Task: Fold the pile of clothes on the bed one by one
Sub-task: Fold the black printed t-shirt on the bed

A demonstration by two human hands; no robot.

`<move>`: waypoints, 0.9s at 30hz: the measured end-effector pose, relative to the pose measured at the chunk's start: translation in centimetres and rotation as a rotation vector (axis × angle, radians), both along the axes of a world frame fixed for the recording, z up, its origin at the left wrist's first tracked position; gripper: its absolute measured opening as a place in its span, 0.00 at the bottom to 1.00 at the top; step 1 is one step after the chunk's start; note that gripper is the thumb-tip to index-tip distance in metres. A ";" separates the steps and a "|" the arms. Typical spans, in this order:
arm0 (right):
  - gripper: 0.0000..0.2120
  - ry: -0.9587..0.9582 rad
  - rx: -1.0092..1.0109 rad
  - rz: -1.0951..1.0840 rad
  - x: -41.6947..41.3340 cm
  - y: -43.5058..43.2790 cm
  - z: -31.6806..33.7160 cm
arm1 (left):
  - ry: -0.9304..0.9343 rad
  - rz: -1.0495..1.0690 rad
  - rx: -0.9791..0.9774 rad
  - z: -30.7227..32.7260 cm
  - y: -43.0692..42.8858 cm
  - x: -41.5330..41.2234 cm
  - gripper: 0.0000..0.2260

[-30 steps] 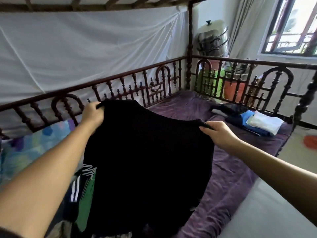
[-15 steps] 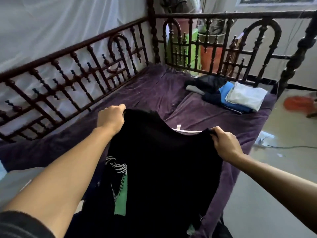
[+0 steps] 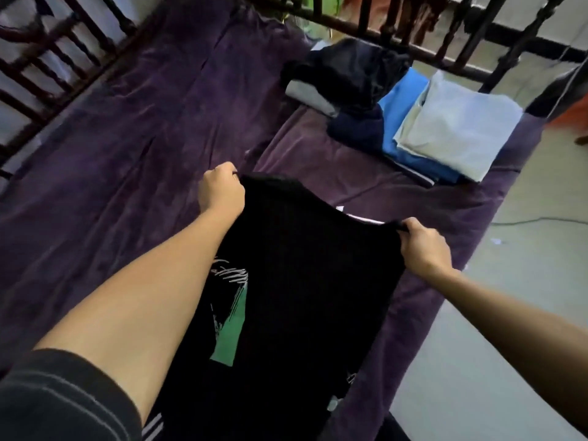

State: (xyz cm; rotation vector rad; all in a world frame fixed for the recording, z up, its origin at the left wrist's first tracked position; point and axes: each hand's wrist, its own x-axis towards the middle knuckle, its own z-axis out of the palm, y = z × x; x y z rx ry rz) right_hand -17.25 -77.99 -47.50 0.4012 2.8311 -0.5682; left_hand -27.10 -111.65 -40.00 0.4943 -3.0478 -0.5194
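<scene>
I hold a black garment (image 3: 305, 281) stretched out over the purple bedsheet (image 3: 133, 148). My left hand (image 3: 221, 194) grips its far left corner and my right hand (image 3: 421, 246) grips its far right corner. Under the garment's left side lies another dark piece with a green and white print (image 3: 230, 326), part of the pile near me. At the far right of the bed sits a stack of folded clothes: a pale grey piece (image 3: 458, 122) on a blue one (image 3: 402, 100), beside dark bundled pieces (image 3: 353, 74).
Dark carved wooden rails run along the left side (image 3: 47, 65) and the far end (image 3: 423, 36) of the bed. Pale floor (image 3: 509, 313) lies to the right of the bed, with a thin cable across it. An orange object (image 3: 572, 113) shows at the right edge.
The garment and both hands have come down from chest height towards the bed. My view has tilted downward, so the wall and window have left the frame.
</scene>
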 end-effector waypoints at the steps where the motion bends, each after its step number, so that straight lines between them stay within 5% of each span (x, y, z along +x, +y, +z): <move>1: 0.11 -0.002 0.011 -0.038 -1.6 1.2 -0.7 | 0.007 0.007 0.055 -0.9 1.2 -1.8 0.10; 6: 0.12 -0.146 0.110 -0.136 -6.7 4.9 -4.2 | -0.091 -0.022 0.295 -5.7 4.3 -6.4 0.12; 10: 0.17 -0.116 0.199 0.035 -8.1 2.5 -5.3 | -0.166 0.017 0.302 -8.4 0.2 -2.1 0.12; 13: 0.16 -0.066 0.063 0.215 -8.1 -4.0 -5.4 | -0.316 0.134 0.276 -10.4 -4.5 5.3 0.09; 15: 0.13 -0.199 -0.136 0.223 -7.8 -9.6 -5.8 | -0.463 0.257 0.253 -11.6 -7.5 10.8 0.09; 20: 0.12 -0.710 -0.710 -0.180 -4.3 -22.3 -8.1 | -0.751 0.478 0.187 -14.6 -13.1 23.4 0.20; 24: 0.13 -0.744 -0.679 -0.366 1.0 -27.8 -11.0 | -0.696 0.482 0.108 -16.7 -13.8 27.8 0.35; 27: 0.14 -0.727 -0.600 -0.480 2.9 -29.3 -11.1 | -0.622 0.623 0.201 -17.1 -13.4 28.2 0.35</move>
